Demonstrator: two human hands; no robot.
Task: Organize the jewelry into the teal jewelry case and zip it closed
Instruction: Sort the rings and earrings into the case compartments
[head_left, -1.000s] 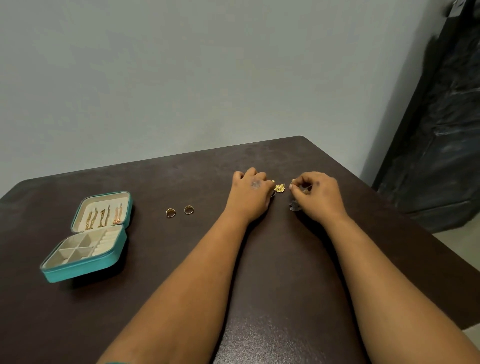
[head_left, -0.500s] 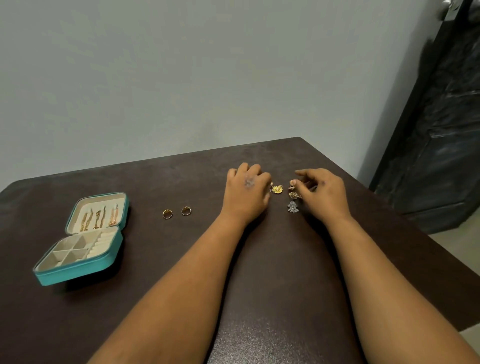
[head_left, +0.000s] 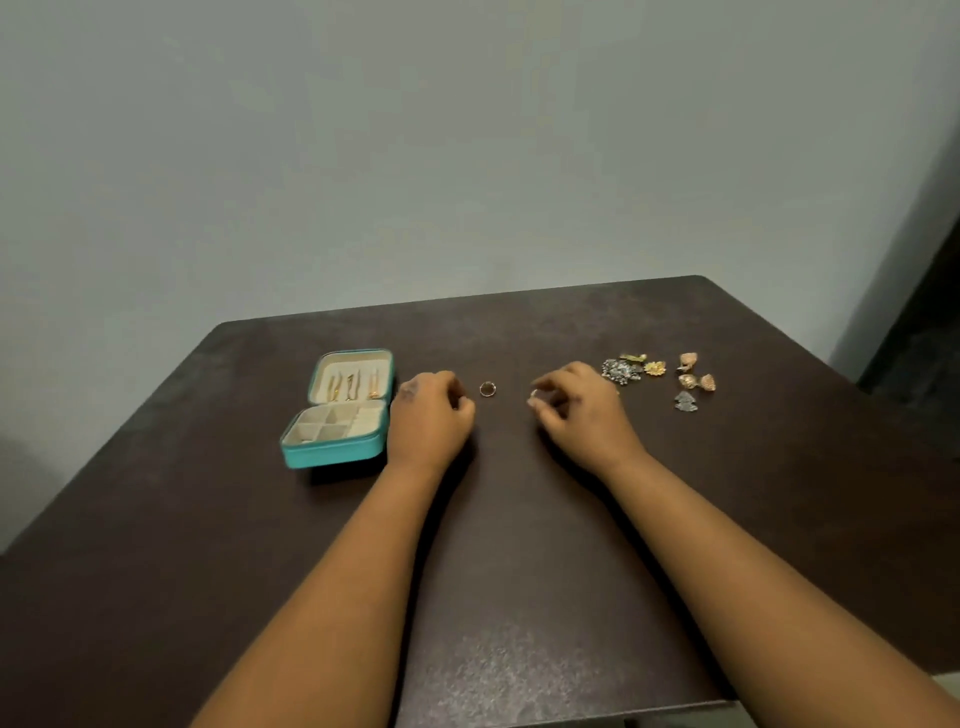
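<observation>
Between our two hands on the dark worktop (head_left: 519, 571) lies a gold ring (head_left: 488, 388), and we take the case (head_left: 337, 410) as our landmark. This teal case sits open, lid back with a few long gold pieces pinned in it, its divided tray uncovered. Our left hand (head_left: 431, 415) rests just right of the case, fingers curled under with nothing visible in them. The loose ring lies just beyond its knuckles, to the right, so the left hand is the nearer one to it. Our right hand (head_left: 576, 410), further right of the case, pinches what looks like a second ring (head_left: 535, 396) at its fingertips, though blur keeps us from being sure. A heap of small ornaments (head_left: 654, 376) lies furthest from the case, past the right hand. We judge the held ring must travel leftward, across the loose one, to reach the tray.
</observation>
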